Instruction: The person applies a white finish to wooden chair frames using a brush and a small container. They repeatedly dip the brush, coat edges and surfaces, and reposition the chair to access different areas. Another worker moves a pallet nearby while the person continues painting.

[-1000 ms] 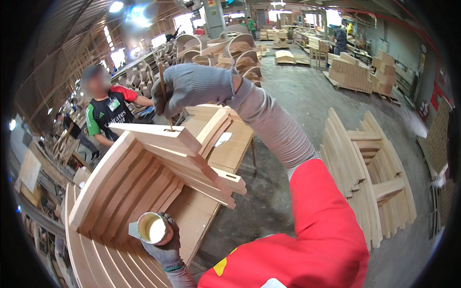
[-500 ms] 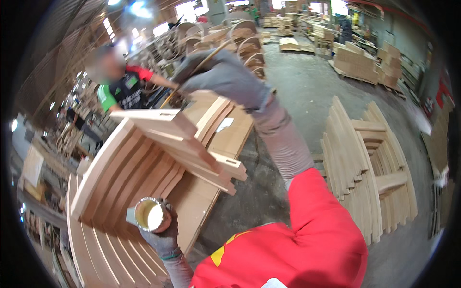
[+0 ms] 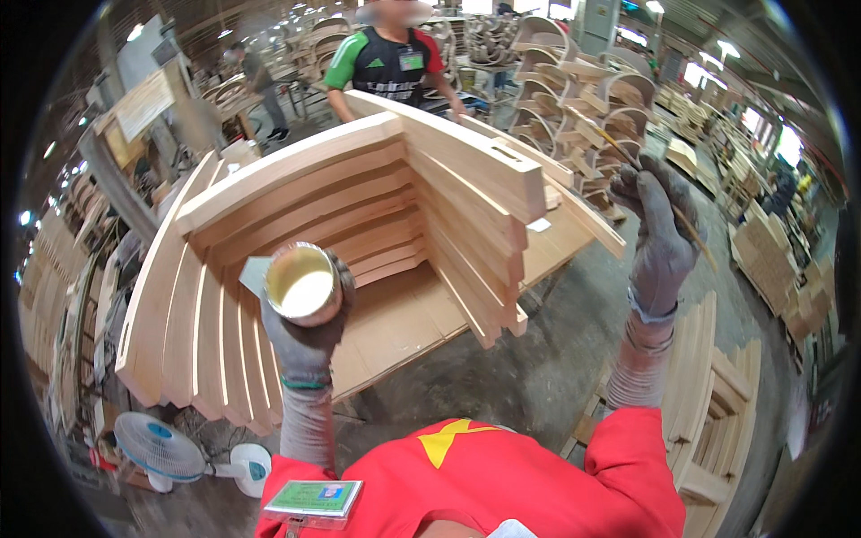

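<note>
My gloved left hand (image 3: 303, 348) is wrapped round a small round can (image 3: 305, 285) of pale, creamy liquid, held upright in front of a stack of curved wooden frames (image 3: 291, 161). A grey flat piece (image 3: 254, 275) juts out beside the can; what it belongs to is unclear. Off to the right, my gloved right hand (image 3: 662, 233) is raised with its fingers closed on a long thin stick (image 3: 613, 143), which slants up and left. The stick's far tip looks pale, and I cannot make out whether it has bristles. The stick touches no wood.
The frames rest on a board-topped table (image 3: 395, 336). Across it stands a co-worker (image 3: 390, 67), arms lowered toward the wood. A white fan (image 3: 161, 446) is at lower left. More wooden frames (image 3: 695, 417) are stacked right, and curved chair parts (image 3: 583, 99) stand behind.
My view has swung left. My right hand, earlier raised over the far end of the frames, is now out to their right with the stick. The can stays in my left hand.
</note>
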`<state>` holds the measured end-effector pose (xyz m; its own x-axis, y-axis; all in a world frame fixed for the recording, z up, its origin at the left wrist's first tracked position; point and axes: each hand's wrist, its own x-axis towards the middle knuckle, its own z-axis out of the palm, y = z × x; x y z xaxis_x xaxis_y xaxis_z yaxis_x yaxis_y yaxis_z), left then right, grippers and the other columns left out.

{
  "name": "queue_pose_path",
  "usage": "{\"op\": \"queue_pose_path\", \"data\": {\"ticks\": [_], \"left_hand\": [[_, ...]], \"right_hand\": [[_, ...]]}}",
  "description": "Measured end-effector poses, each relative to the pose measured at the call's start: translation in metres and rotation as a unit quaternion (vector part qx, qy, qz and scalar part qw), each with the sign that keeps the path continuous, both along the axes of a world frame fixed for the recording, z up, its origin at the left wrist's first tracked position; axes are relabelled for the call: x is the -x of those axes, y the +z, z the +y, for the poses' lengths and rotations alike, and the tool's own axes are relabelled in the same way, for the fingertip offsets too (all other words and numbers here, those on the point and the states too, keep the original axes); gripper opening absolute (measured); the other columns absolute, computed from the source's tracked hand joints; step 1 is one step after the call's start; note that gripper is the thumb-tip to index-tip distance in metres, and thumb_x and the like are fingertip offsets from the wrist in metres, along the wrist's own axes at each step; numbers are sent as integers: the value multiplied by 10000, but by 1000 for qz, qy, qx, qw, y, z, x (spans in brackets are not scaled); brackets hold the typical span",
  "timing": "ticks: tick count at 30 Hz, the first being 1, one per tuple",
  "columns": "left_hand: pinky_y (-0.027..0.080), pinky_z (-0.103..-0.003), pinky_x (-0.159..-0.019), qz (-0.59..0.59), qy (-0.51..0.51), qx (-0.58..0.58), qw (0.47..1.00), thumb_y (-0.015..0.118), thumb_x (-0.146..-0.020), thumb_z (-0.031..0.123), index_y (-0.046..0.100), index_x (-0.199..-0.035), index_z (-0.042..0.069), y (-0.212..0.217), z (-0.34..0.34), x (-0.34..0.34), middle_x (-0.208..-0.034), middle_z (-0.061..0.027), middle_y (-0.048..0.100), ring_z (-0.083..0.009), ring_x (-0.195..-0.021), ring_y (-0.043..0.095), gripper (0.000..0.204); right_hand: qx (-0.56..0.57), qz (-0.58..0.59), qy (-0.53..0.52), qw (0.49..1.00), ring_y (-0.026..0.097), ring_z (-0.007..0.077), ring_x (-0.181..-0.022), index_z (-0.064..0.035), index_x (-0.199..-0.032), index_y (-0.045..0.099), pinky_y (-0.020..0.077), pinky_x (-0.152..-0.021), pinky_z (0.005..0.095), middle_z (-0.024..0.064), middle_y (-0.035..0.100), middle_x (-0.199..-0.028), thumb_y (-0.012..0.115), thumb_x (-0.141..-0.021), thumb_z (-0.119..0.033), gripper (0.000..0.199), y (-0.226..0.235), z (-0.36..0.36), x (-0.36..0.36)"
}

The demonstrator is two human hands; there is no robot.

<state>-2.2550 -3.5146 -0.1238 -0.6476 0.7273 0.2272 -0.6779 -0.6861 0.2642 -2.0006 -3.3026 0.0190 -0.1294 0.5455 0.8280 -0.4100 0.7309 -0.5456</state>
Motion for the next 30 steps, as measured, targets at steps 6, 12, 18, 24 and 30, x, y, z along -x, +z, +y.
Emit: {"op": "queue_pose_path", "data": {"ticks": [6, 12, 18, 24, 30], "left_hand": [[423, -472, -935, 55, 150, -40, 986, 423, -901, 380, 506, -1180, 82, 13, -9, 75, -1143, -126, 550, -326, -1053, 522, 417], [412, -517, -926, 54, 168, -46, 983, 428, -880, 387, 506, -1177, 121, 30, 0, 141, -1161, -105, 540, -301, -1066, 518, 406], [405, -536, -929, 60, 195, -42, 978, 441, -867, 385, 493, -1196, 113, 32, -4, 172, -1209, -131, 499, -338, -1102, 483, 430], [391, -539, -941, 50, 175, -44, 982, 430, -883, 355, 486, -1196, 68, 32, -5, 182, -1212, -159, 493, -352, -1109, 471, 429], [393, -540, -936, 56, 196, -31, 978, 416, -886, 356, 506, -1178, 80, 15, -5, 207, -1203, -135, 512, -343, -1110, 479, 412]], "right_hand": [[81, -120, 56, 988, 582, 201, -1005, 58, -1240, 454, 470, -873, 288, 161, 589, -1090, 423, -924, -42, 333, -17, -3, 20], [-69, -325, -21, 943, 562, 190, -1004, 68, -1234, 447, 461, -860, 287, 170, 546, -1162, 590, -858, -136, 450, -31, 13, 36], [-30, -394, -27, 918, 591, 168, -757, 49, -1098, 539, 462, -689, 285, 141, 613, -833, 646, -772, -220, 436, -29, 13, 50], [10, -382, -56, 922, 571, 164, -693, 45, -1038, 572, 457, -652, 280, 122, 616, -790, 656, -757, -222, 397, -35, 11, 53], [-1, -408, -73, 910, 563, 187, -654, 54, -885, 599, 442, -612, 299, 130, 594, -750, 653, -744, -218, 311, -24, 6, 55]]}}
